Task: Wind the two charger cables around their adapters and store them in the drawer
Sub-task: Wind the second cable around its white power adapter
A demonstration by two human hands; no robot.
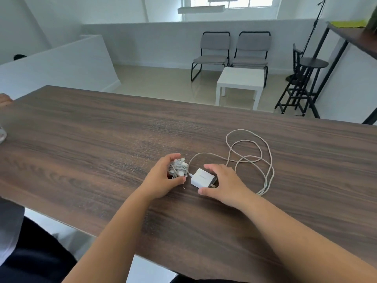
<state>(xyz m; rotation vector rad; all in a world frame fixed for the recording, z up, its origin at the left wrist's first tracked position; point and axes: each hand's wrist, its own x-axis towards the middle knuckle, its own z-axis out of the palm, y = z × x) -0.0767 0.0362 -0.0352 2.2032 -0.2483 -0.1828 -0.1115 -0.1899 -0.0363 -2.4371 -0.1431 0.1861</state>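
Observation:
On the dark wooden table my left hand grips a small white adapter with its grey cable wound around it. Right beside it lies a second white adapter, flat on the table, with its prongs toward my right hand. That hand curls over the second adapter, thumb at its near corner and fingers at its far side. The second adapter's loose white cable runs off in several loops to the right. No drawer is in view.
Another person's hand shows at the table's far left edge. Beyond the table stand a white side table, two grey chairs and a black stool. A white object sits at the left edge.

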